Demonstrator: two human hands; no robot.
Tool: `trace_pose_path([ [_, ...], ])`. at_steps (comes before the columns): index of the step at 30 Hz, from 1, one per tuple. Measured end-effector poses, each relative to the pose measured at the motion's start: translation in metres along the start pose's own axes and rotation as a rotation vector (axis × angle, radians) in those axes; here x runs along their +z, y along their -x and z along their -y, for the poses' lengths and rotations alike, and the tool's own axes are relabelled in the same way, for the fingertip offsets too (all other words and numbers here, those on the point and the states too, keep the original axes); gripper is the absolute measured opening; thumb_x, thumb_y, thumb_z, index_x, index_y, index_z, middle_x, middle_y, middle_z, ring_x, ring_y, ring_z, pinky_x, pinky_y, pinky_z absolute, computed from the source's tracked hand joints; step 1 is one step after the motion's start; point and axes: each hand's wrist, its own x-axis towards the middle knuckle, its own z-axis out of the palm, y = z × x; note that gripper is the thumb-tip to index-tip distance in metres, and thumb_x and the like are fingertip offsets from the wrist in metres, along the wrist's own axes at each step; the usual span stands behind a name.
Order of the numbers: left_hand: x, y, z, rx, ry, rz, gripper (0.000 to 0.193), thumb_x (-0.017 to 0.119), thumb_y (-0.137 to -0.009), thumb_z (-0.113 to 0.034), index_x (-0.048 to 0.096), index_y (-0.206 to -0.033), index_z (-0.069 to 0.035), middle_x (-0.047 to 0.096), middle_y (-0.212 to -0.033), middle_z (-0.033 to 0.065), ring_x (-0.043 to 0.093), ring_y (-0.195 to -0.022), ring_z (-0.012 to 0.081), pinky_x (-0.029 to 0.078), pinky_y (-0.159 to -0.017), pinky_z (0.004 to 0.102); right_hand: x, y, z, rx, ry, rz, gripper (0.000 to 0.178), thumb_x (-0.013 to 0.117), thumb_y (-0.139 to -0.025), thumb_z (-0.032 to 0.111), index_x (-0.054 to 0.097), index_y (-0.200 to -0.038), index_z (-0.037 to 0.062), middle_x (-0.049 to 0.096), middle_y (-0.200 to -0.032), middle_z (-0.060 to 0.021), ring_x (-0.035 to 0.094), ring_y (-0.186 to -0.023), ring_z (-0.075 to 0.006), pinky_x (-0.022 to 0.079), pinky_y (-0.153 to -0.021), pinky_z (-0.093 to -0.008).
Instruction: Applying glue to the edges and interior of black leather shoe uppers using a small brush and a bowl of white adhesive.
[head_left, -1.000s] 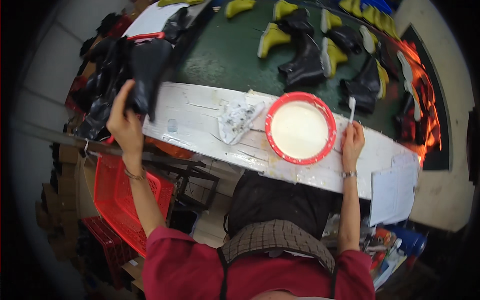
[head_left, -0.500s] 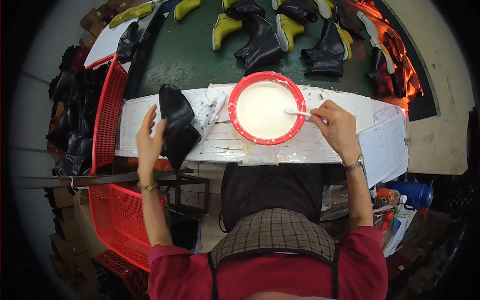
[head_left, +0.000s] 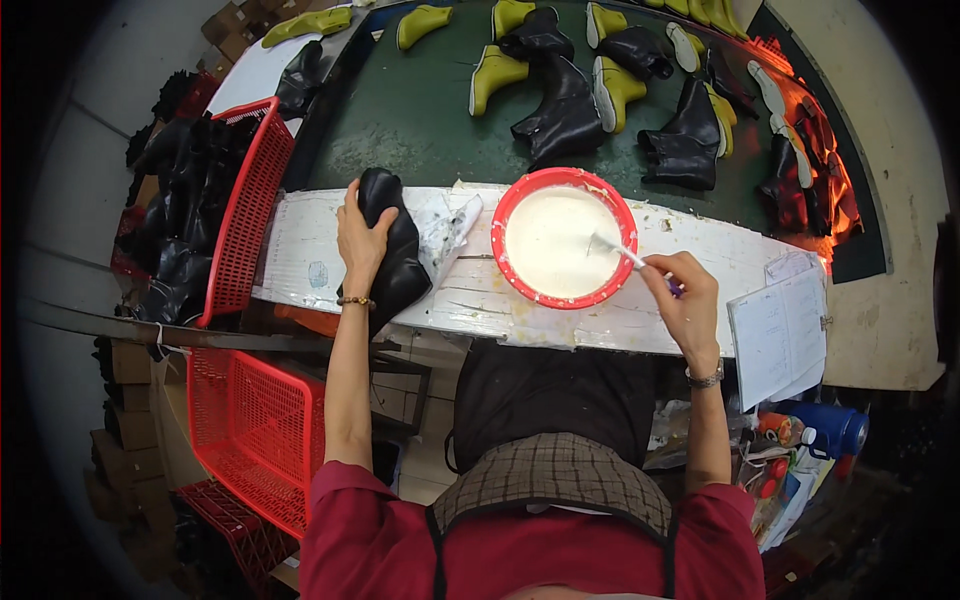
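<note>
My left hand (head_left: 362, 240) grips a black leather boot upper (head_left: 405, 270) near its upper end, thumb across it and fingers along the left side. The upper lies on the white work board (head_left: 470, 300), its lower end hanging over the front edge. A slim white brush (head_left: 630, 257) with some purple on its handle is pinched in my right hand (head_left: 685, 300). Its head is at the surface of the cream-coloured liquid (head_left: 555, 240) inside a red round bowl (head_left: 510, 280). Beside the upper lies a crumpled, stained white sheet (head_left: 440, 228).
Yellow-green boot forms (head_left: 495, 78) and black boot uppers (head_left: 565, 105) lie on the green belt (head_left: 390, 125) beyond the board. An orange-lit heater glows at far right. Red baskets (head_left: 240, 210) stand left; a clipboard with papers (head_left: 780, 330) sits right.
My left hand has gone from open beside the black upper to gripping it. The brush has tilted, its head still over the bowl. The whole view has shifted slightly.
</note>
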Motion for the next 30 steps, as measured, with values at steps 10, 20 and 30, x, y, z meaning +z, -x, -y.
trace_pose_path([
  [10, -0.065, 0.042, -0.120, -0.118, 1.114, 0.886, 0.069, 0.062, -0.099, -0.056, 0.061, -0.129, 0.006, 0.071, -0.114, 0.0143, 0.063, -0.071, 0.0095, 0.051, -0.063, 0.0221, 0.005, -0.020, 0.024, 0.067, -0.396, 0.046, 0.049, 0.089, -0.079, 0.018, 0.071, -0.122, 0.0021, 0.069, -0.091, -0.0034, 0.054, -0.068, -0.0077, 0.044, -0.059, -0.0262],
  [20, -0.056, 0.096, -0.149, -0.497, 1.509, 1.484, 0.081, 0.054, -0.101, -0.054, 0.036, -0.156, 0.003, 0.054, -0.147, 0.0193, 0.051, -0.138, 0.0216, 0.040, -0.116, 0.0347, 0.025, -0.035, 0.050, 0.187, -0.688, 0.197, 0.056, 0.089, -0.077, 0.008, 0.060, -0.124, -0.0001, 0.062, -0.070, 0.0050, 0.052, -0.061, -0.0014, 0.038, -0.057, -0.0185],
  [30, -0.073, 0.071, -0.152, -0.283, 0.812, 1.183, 0.044, 0.081, -0.084, -0.013, 0.067, -0.122, 0.006, 0.073, -0.105, 0.0073, 0.068, -0.092, 0.0124, 0.056, -0.085, 0.0287, 0.001, -0.022, 0.024, -0.006, -0.364, 0.009, 0.018, 0.081, -0.088, 0.009, 0.079, -0.105, 0.0027, 0.068, -0.083, -0.0040, 0.058, -0.073, -0.0067, 0.044, -0.062, -0.0234],
])
